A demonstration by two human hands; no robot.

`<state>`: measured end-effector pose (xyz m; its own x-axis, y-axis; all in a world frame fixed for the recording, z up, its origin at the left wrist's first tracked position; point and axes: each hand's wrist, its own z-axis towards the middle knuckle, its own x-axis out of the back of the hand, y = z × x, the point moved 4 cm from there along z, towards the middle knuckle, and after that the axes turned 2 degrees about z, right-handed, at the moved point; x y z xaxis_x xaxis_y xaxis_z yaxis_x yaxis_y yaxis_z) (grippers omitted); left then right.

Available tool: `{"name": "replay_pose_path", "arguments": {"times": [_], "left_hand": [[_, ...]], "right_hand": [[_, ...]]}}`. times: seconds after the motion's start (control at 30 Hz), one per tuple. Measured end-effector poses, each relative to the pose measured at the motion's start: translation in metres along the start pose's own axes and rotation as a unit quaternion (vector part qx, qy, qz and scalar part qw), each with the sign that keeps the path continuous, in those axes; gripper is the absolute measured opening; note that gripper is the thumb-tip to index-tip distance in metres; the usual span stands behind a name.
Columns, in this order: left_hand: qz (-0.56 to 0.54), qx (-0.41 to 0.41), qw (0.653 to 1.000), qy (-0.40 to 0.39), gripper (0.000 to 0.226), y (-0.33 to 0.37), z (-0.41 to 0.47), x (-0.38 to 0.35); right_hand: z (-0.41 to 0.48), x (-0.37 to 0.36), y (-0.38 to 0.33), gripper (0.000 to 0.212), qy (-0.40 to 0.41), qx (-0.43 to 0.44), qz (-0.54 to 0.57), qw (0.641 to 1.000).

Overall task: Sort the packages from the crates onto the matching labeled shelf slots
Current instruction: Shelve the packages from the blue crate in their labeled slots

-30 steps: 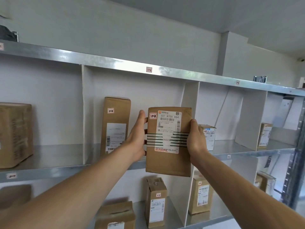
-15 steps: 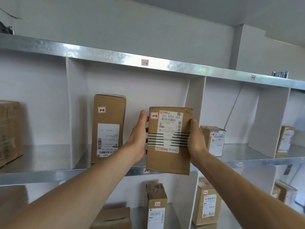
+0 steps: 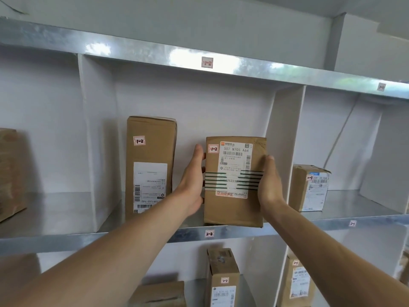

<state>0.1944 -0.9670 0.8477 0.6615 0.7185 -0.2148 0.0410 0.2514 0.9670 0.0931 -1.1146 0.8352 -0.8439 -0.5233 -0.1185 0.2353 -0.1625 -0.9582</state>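
Brown cardboard package, upright, bottom edge at the front lip of the shelf; resting on it or just above, impossible to tell. Red-bordered sticker reading 1-2 at the 11 o'clock corner. Clamped side to side: left hand gripping the 9 o'clock face, right hand wrapped on the 3 o'clock edge. Probably light and stiff, a little crumpled at the top; plain board, hardly slippery. Best taken by the two long sides, clear of the glossy label.

At 12 o'clock on the upper rail, a slot tag, apparently 1-2 as well. In the same slot at 9 o'clock, a tall box marked 1-2, apart, the left hand in the gap. Past the white divider at 3 o'clock, a smaller box. At 6 o'clock, a rail tag reading 2-2, and beneath it a lower box marked 2-2.
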Motion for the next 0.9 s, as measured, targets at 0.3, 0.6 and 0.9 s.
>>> {"name": "replay_pose_path", "arguments": {"times": [0.3,0.6,0.9], "left_hand": [[-0.014,0.002,1.000,0.027,0.063,-0.012,0.014,-0.008],[-0.021,-0.005,0.997,0.072,0.066,-0.021,0.024,-0.015],[-0.014,-0.017,0.996,0.088,0.066,-0.025,0.028,-0.019]], "right_hand": [[0.031,-0.001,0.020,0.082,-0.007,0.014,0.030,0.999],[0.051,-0.001,0.030,0.070,-0.035,0.029,0.041,0.998],[0.058,-0.001,0.034,0.067,-0.046,0.033,0.059,0.997]]}}
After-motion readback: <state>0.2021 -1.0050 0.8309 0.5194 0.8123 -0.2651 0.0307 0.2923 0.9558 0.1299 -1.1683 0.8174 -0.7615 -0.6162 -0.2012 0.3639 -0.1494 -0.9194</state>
